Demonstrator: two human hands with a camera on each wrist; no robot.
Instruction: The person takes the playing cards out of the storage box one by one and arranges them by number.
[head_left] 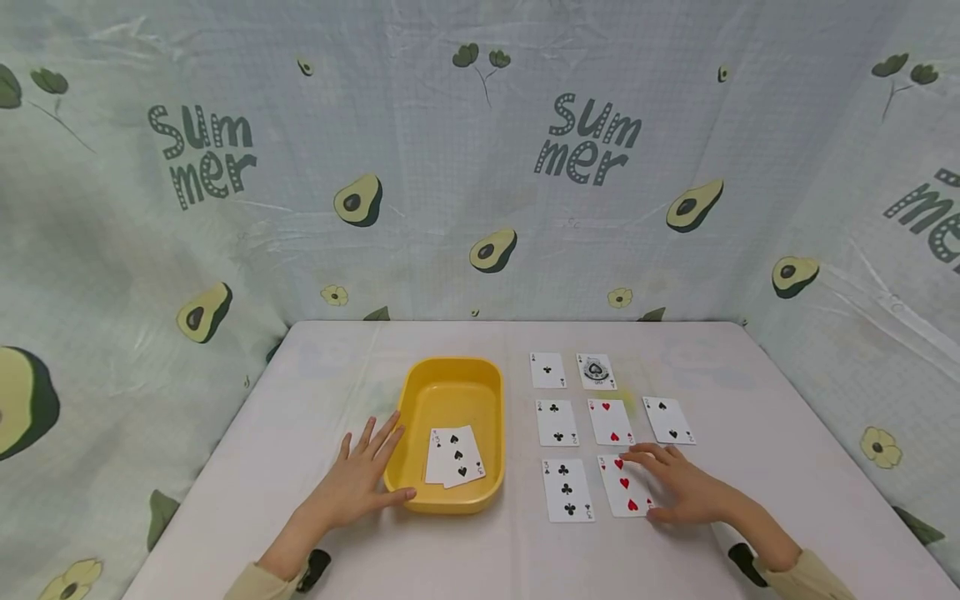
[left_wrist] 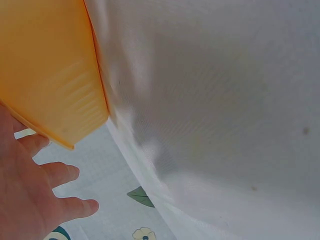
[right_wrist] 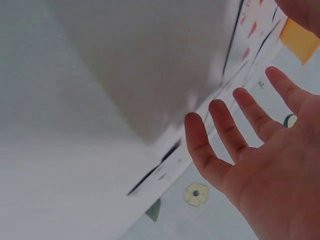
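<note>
My left hand (head_left: 367,477) is spread at the left side of a yellow plastic tray (head_left: 452,400), fingertips and thumb right at its rim. Inside the tray, a three of spades (head_left: 462,462) overlaps another white playing card (head_left: 436,468). Over on the right, my right hand (head_left: 678,487) lies above the right edge of a three of hearts (head_left: 621,490), its thumb and fingertips at the card and partly hiding it. In the right wrist view the fingers (right_wrist: 197,135) are apart and loosely extended. Left of that card is a three of clubs (head_left: 567,504).
Behind these lie a two of clubs (head_left: 556,423), two of hearts (head_left: 610,418) and two of spades (head_left: 667,419). Farther back are an ace of clubs (head_left: 548,382) and an ace of spades (head_left: 589,385). The white table (head_left: 337,358) meets an avocado-printed cloth (head_left: 420,275).
</note>
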